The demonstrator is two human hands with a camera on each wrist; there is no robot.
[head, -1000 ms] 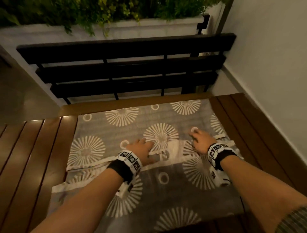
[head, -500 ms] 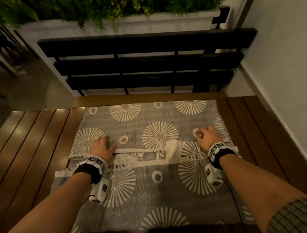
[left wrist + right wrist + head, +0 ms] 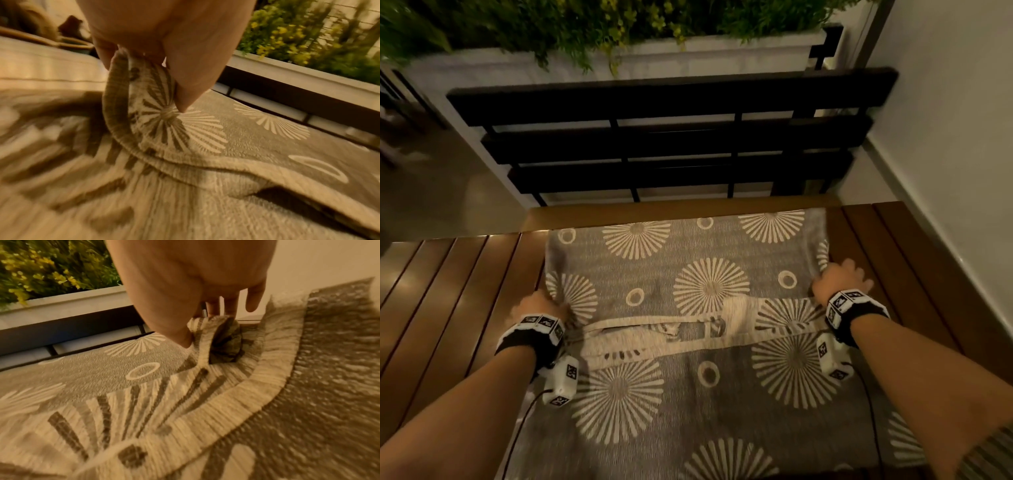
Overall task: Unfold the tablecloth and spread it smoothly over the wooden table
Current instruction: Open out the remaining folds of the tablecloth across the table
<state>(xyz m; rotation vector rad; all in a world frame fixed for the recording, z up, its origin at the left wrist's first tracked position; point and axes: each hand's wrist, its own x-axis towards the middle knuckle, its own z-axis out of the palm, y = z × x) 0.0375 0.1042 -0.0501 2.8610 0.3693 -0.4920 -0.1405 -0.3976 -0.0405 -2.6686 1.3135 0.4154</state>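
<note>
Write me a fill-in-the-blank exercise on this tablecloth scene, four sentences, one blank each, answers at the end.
1. Each hand pinches an edge of the ____, the left hand at its left side and the right hand at its right.
2. The cloth lies on a slatted ____ table.
3. Beyond the table stands a dark ____.
4. The cloth's large pale motifs are sunbursts; the small ones are ____.

Missing words: tablecloth; wooden; bench; rings
</note>
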